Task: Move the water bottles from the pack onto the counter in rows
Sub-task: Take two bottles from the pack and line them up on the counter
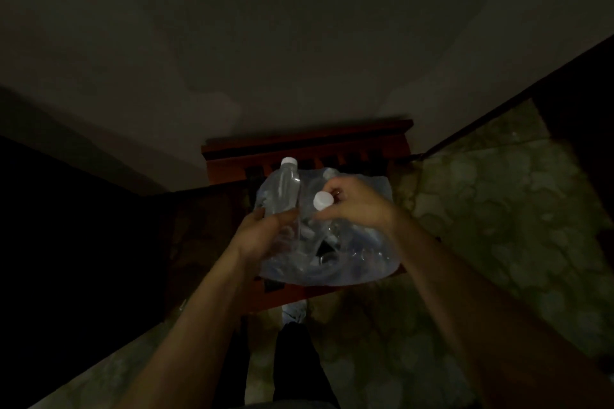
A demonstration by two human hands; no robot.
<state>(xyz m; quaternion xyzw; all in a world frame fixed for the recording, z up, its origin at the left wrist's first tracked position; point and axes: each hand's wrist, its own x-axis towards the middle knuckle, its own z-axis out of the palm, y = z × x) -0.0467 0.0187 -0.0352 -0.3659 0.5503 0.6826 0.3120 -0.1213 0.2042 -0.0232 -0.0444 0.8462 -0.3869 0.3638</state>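
Observation:
A torn clear plastic pack (pixel 352 262) of water bottles sits on a red wooden chair (pixel 309 146) in dim light. My left hand (pixel 265 232) grips the lower body of a clear bottle (pixel 285 186) with a white cap, which stands upright at the pack's left side. My right hand (pixel 358 204) is closed around the neck of a second bottle, just under its white cap (pixel 323 201), above the pack's middle. The second bottle's body is mostly hidden by the wrap and my fingers. Another cap (pixel 329 172) shows faintly at the pack's far edge.
The chair stands against a pale wall (pixel 299 43). A patterned greenish floor (pixel 498 209) spreads to the right and below. A dark surface (pixel 66 242) fills the left side. A dark edge (pixel 531 83) runs diagonally at the right. My legs (pixel 292 359) are below the chair.

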